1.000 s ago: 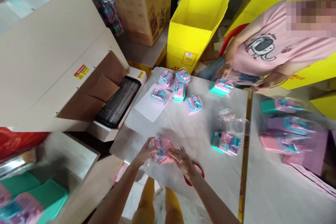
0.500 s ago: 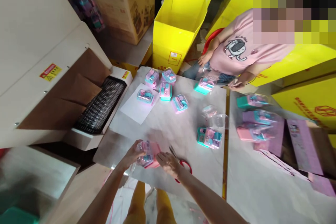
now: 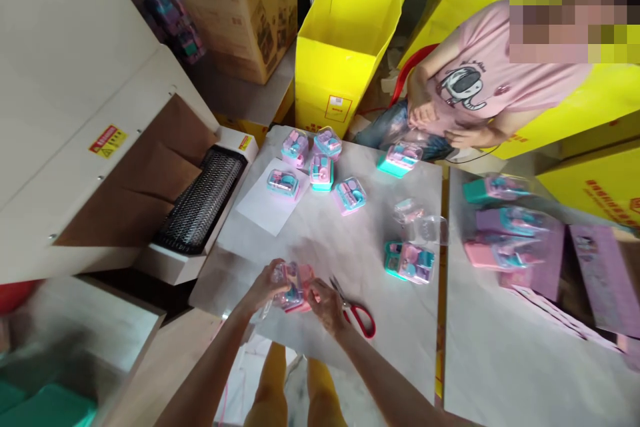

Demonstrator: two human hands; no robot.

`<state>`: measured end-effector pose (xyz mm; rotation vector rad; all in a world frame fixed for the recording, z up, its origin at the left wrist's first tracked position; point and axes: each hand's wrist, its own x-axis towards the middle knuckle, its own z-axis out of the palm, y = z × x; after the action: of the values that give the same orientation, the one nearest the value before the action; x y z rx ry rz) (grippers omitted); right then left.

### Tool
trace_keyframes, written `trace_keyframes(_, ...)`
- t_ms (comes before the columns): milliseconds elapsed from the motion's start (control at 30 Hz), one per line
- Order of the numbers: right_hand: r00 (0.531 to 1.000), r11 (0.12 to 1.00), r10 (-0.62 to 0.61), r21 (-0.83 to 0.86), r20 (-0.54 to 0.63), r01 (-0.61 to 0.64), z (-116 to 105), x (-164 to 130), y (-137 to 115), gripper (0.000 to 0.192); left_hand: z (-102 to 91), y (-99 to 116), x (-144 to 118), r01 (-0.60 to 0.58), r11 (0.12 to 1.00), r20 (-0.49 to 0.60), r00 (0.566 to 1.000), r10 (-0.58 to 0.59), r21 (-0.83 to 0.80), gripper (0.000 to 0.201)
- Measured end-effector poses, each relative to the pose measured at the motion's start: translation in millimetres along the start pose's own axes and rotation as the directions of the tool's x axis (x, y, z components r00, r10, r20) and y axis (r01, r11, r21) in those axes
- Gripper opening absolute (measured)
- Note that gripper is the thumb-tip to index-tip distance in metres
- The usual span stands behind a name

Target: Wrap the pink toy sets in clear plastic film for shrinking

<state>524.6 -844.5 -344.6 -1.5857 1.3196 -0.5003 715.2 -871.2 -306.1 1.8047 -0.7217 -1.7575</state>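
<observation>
Near the table's front edge, a pink toy case [image 3: 294, 287] with a clear cover and small pink and blue pieces inside is between my hands. My left hand [image 3: 273, 282] is closed round its clear side. At the pink side, my right hand [image 3: 325, 303] grips the edge with bent fingers. Red-handled scissors [image 3: 357, 312] lie just right of my right hand. Farther right is an opened teal case [image 3: 409, 261] filled with small pieces, with a clear plastic cover [image 3: 431, 229] behind it.
Several packed cases [image 3: 321, 171] stand at the back left, one on a white sheet [image 3: 273, 210]. A machine with a mesh conveyor [image 3: 205, 197] adjoins the left side. A seated person in a pink shirt [image 3: 475, 87] is across the table, beside yellow boxes [image 3: 345, 47]. More cases [image 3: 505, 252] lie right.
The view has shifted slightly, moving the scene rightward. My right hand has turned a little on the pink case, uncovering more of the scissors. The other person's hands have come closer together.
</observation>
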Motion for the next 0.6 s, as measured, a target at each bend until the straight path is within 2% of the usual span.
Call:
trace_keyframes(167,0.991,0.998,0.059,0.046,-0.122,-0.054,12.8,5.6,9.3,0.017,-0.7,0.2,3.7,-0.016,1.000,-0.001,1.000,0.016,0.021,0.052)
trace_keyframes(333,0.952,0.985,0.166,0.084,-0.258,-0.149,18.6,11.6,22.1,0.019,2.3,-1.5,7.8,-0.048,0.996,-0.002,0.999,0.048,0.077,0.051)
trace_keyframes(400,0.951,0.986,0.159,0.097,-0.264,-0.137,17.5,10.2,24.8,0.022,3.3,-2.6,9.0,-0.040,0.996,-0.023,0.999,0.042,0.076,0.051)
trace_keyframes(500,0.973,0.992,0.091,0.110,-0.213,-0.069,14.6,6.1,26.8,0.025,2.5,-6.7,10.6,-0.052,0.991,-0.073,0.995,0.061,0.122,0.053)
trace_keyframes(600,0.976,0.992,0.049,0.123,-0.211,-0.023,14.2,5.4,27.8,0.026,2.0,-11.1,11.4,-0.076,0.983,-0.051,0.995,0.086,0.170,0.054)
